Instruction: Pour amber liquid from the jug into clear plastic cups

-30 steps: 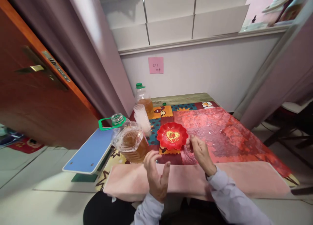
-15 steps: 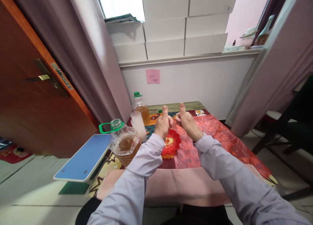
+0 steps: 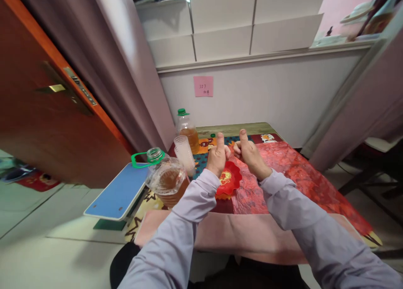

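Curling into a loose fist with the thumb raised, the left hand (image 3: 217, 157) is held up above the near-middle of the counter (image 3: 264, 128). The right hand (image 3: 250, 154) mirrors it just beside, fingers folded in and thumb up, with a gap between the two. Below them lies the scalloped red plate (image 3: 233, 178), a yellow design at its centre, its left part hidden by the left hand and sleeve (image 3: 192, 209). It rests on the patterned cloth (image 3: 201, 160), next to the edge of a shiny red sheet (image 3: 296, 167) spread to the right. Left of the plate stand a stack of clear cups (image 3: 185, 152) and, nearer the person, an uncapped jug (image 3: 170, 184) of amber liquid with a green handle. Behind the cups stands a green-capped bottle (image 3: 189, 136). A pink cloth (image 3: 245, 230) runs along the near edge. Beyond, a pink note (image 3: 203, 86) sticks to the pale wall (image 3: 267, 87).
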